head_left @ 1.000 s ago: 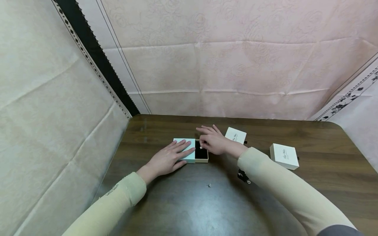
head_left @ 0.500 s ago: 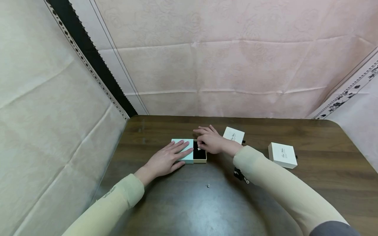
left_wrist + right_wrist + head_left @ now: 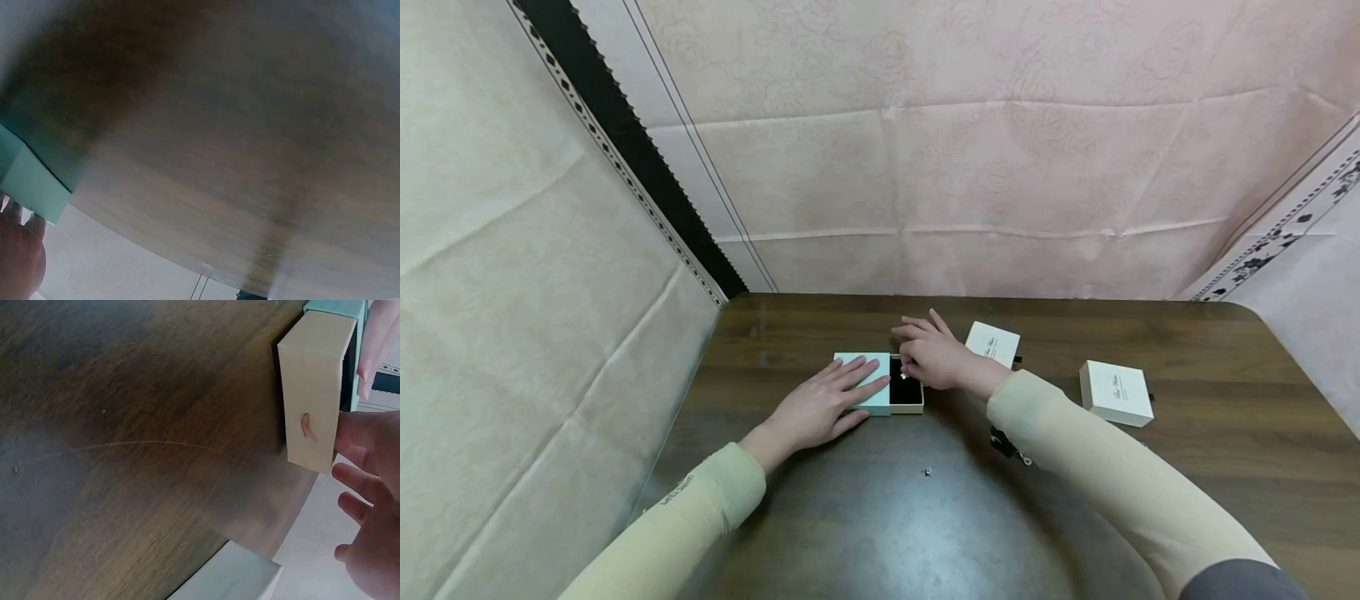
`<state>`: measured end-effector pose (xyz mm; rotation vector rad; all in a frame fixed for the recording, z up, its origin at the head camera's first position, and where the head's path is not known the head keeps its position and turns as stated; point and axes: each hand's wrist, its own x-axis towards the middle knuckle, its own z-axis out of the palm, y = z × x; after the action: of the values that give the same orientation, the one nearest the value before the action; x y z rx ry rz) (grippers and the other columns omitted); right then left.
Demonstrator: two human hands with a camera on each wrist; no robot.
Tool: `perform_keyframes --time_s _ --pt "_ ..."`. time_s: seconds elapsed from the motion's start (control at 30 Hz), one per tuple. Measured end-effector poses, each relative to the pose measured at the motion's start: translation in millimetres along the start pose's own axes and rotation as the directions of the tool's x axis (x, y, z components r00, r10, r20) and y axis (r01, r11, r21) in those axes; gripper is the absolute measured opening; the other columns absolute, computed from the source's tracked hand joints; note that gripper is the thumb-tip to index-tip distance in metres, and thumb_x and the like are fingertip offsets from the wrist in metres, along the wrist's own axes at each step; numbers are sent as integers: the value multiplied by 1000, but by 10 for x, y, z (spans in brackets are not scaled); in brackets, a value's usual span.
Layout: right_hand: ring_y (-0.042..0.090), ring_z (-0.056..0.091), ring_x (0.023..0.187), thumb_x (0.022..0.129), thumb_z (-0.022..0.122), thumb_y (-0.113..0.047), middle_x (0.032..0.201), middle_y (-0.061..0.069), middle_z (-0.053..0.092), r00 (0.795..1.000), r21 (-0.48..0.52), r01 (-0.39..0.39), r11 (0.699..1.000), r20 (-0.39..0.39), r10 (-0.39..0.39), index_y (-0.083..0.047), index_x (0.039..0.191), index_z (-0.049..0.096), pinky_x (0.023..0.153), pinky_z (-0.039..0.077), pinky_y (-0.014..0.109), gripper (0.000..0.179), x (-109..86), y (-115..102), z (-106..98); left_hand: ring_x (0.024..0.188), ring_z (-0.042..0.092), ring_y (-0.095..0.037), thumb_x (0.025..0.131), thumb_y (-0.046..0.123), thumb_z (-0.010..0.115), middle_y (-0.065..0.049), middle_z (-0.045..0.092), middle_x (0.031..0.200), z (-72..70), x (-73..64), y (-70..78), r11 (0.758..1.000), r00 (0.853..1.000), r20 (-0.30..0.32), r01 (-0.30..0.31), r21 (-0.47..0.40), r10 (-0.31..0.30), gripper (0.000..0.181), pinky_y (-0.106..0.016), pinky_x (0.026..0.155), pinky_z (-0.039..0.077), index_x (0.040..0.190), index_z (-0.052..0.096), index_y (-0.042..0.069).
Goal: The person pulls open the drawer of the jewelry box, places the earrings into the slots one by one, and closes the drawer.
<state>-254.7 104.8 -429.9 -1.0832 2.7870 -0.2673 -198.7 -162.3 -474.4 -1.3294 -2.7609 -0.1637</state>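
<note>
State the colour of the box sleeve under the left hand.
The box sleeve under the left hand is light turquoise, shown best in the head view.

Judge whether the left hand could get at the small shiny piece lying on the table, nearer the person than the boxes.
Probably yes: no object shows between the left hand and the small shiny piece, though it would first have to leave the turquoise box it rests on.

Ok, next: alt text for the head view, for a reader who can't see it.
A person's left hand lies on a teal box while the right hand is over its partly open drawer, fingertips at a small shiny piece. Two white boxes sit farther right on the wooden table; a tiny bit lies nearer the camera.
</note>
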Motion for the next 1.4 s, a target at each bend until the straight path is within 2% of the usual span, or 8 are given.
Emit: perform_keyframes --time_s 0.27,0.7,1.1,1.4 --pt "35 32 159 101 76 -18 159 14 54 997 -68 5 998 -70 -9 -19 86 73 130 7 67 15 -4 -4 44 160 32 -27 111 38 61 -9 35 173 -8 7 12 1000 1000 -2 1 -14 -1 63 -52 130 26 168 39 25" --pt "35 36 157 101 77 -21 156 13 57 994 -87 4 996 -104 -14 -20 86 72 130 8 66 16 -42 -14 16 161 31 -27 111 38 60 -9 34 173 -6 26 25 1000 1000 6 4 -19 -4 63 -52 130 25 168 38 24" --pt "37 40 155 97 82 -21 155 15 59 976 -70 49 996 -209 -63 -19 84 70 129 12 68 18 -283 -73 -109 161 29 -26 111 40 59 -8 33 173 -32 26 27 1000 1000 17 12 -21 -12 64 -51 130 25 169 36 25" --pt "37 42 153 95 84 -24 152 14 61 966 -84 79 993 -241 -97 -18 87 73 128 13 69 14 -469 -101 -107 161 30 -27 111 40 59 -9 33 173 2 5 3 1000 1000 14 15 -5 -15 63 -51 130 26 169 36 26"
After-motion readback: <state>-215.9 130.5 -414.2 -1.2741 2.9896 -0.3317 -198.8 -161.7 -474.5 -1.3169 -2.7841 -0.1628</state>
